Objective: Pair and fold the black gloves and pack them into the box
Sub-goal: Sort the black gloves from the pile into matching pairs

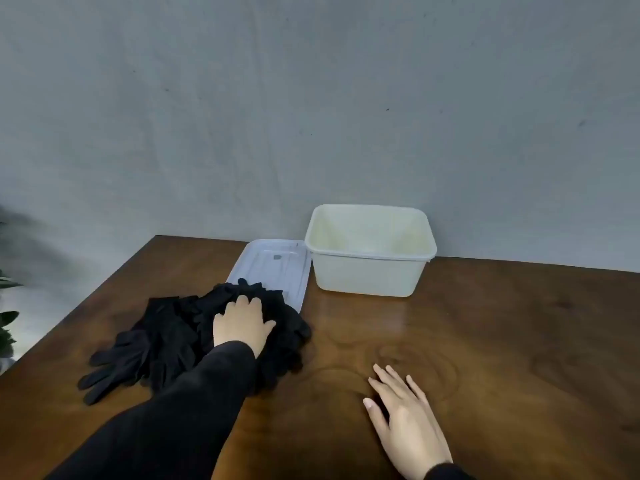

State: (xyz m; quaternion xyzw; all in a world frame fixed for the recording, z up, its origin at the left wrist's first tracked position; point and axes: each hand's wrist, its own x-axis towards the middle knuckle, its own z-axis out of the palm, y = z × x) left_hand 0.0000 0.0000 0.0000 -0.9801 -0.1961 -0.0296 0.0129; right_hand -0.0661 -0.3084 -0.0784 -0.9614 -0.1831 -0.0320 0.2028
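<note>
Now your left hand (240,325) presses the gloves (166,337); your right hand (405,414) lies flat, holding nothing. Next, pick two gloves that match.

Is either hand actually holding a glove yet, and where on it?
Left hand rests on the heap of black gloves; its fingertips are hidden, so a hold cannot be told. Right hand lies flat on the brown wooden table, holding nothing.
</note>
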